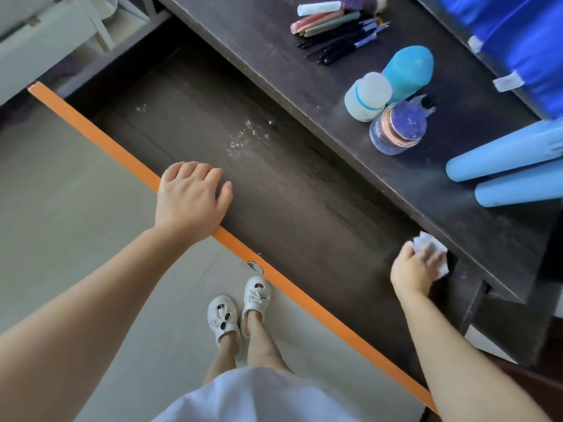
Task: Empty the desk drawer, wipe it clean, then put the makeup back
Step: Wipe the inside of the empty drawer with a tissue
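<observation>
Operator A: Under our right hand [416, 266], at the near-right corner of the drawer [274, 190], we grip a crumpled white wipe [432, 251] against the drawer floor. Our left hand [190, 197] rests on the orange front edge [91, 126] with fingers loosely draped over it and nothing held; we judge it steadies the drawer.

Operator B: Step in hand?

Operator A: Wiping. The drawer holds no items, so emptying looks complete. Ahead of the left hand, toward the back of the drawer, pale speckled residue [246, 135] lies on the floor. We judge the next move calls for carrying the wipe from the right corner across to that patch with firm, flat pressure.

Operator B: Location of the makeup?

Operator A: On the desk top [304, 74], beyond the right hand. Nearest are a lidded jar [396, 129], a white bottle [367, 97] and a teal bottle [408, 71], grouped close together. Farther off lies a bundle of brushes and pencils [341, 32]. To the right, two pale blue tubes [511, 166] lie side by side. Return follows wiping.
</observation>
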